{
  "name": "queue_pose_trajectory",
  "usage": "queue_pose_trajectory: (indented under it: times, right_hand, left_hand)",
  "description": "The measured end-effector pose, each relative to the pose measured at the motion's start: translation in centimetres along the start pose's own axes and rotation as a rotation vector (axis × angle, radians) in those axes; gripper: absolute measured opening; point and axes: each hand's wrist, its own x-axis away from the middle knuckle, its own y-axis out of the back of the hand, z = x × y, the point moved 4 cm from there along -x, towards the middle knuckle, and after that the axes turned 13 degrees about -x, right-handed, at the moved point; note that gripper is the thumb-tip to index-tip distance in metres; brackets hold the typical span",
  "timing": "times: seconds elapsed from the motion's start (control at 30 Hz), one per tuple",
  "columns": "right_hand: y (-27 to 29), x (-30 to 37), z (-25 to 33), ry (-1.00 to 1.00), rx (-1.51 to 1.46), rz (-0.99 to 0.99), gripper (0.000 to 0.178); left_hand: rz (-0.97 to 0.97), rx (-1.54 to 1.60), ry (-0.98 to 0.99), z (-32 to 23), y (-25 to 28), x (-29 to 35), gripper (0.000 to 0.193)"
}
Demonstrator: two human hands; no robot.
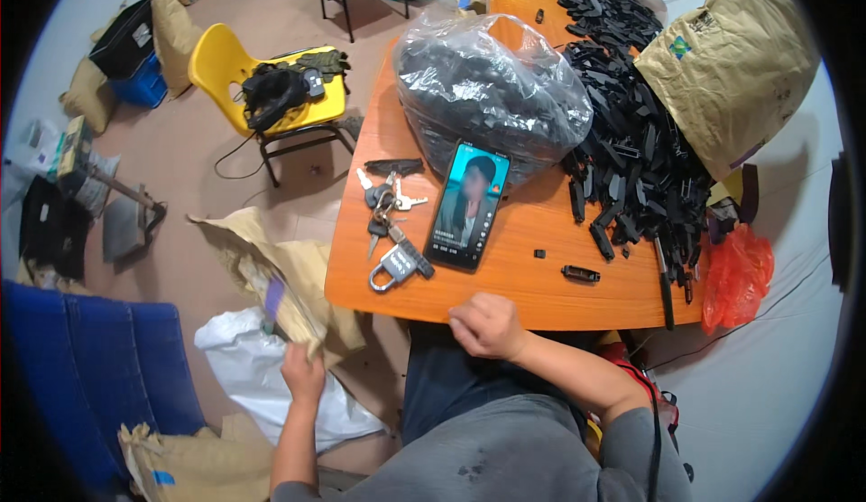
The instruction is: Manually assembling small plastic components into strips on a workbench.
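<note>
My left hand [304,371] is closed on the upper edge of a brown paper sack [311,299], low beside the table's left corner. At the table's front edge rests my right hand [487,324], its fingers curled in; whatever they hold, if anything, is hidden. A smartphone [466,206] with a lit screen showing a person leans against a clear plastic bag [492,96] full of dark pieces. Left of the phone lie a bunch of keys [383,200] and a grey padlock [397,266]. A small black part [580,274] lies right of my right hand.
Black plastic pieces [622,141] are heaped along the orange table's [541,299] right side, beside another paper sack [731,60]. A red plastic bag [735,276] hangs at the right edge. On the floor stand a yellow chair [216,78] and a white sack [244,358].
</note>
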Motion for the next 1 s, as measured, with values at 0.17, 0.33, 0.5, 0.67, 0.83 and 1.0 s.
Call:
queue_pose_trajectory:
  times: [0.17,0.33,0.5,0.67,0.83,1.0]
  right_hand:
    - [-11.2,2.3,7.1,-0.329,-0.376,0.271,0.056]
    - [-16.0,3.9,1.3,-0.882,-0.503,0.327,0.041]
    - [-16.3,5.5,-1.3,-1.003,-0.608,0.419,0.043]
    - [-22.2,8.6,-2.6,-1.185,-0.522,0.385,0.074]
    - [-21.5,9.4,-3.3,-1.300,-0.219,0.375,0.063]
    - [-24.3,10.9,-4.4,-1.472,-0.755,0.603,0.034]
  left_hand:
    - [0.122,0.104,-0.194,-7.7,4.0,9.5,0.027]
    - [0.217,0.135,-0.137,-10.8,6.0,13.7,0.027]
    - [0.589,-0.039,-0.086,-10.1,6.7,12.8,0.024]
    - [0.381,-0.028,-0.267,-11.1,7.0,12.7,0.024]
    - [0.361,0.123,-0.136,-8.6,6.1,15.1,0.024]
    - [0.522,0.274,0.095,-6.5,3.6,16.4,0.036]
